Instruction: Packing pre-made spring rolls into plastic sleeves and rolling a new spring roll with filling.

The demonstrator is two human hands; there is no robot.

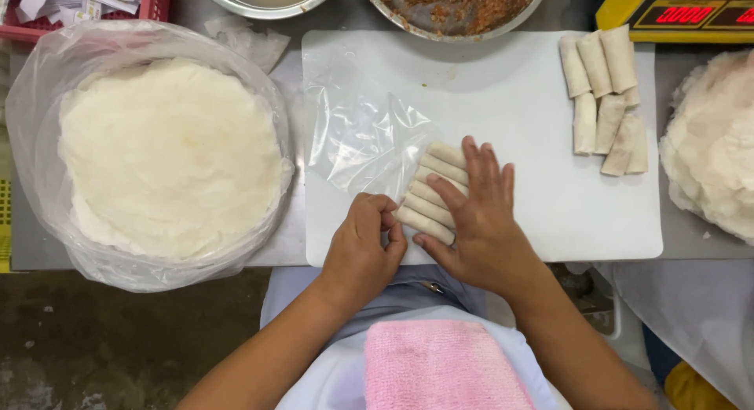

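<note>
Right hand [477, 214] flat over a row of rolls [430, 196] on the board [518, 111], hiding their right ends. Left hand [363, 241] pinching the nearest roll's end; bag [361, 139] at 11 o'clock, bowls cropped at 12.

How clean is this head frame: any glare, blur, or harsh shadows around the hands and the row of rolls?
Head view: light is even and soft, with only faint shadows under the left hand and right hand; the clear plastic bag shows small glints; the row of rolls is sharp; the scale display glows slightly smeared at the top edge.
</note>
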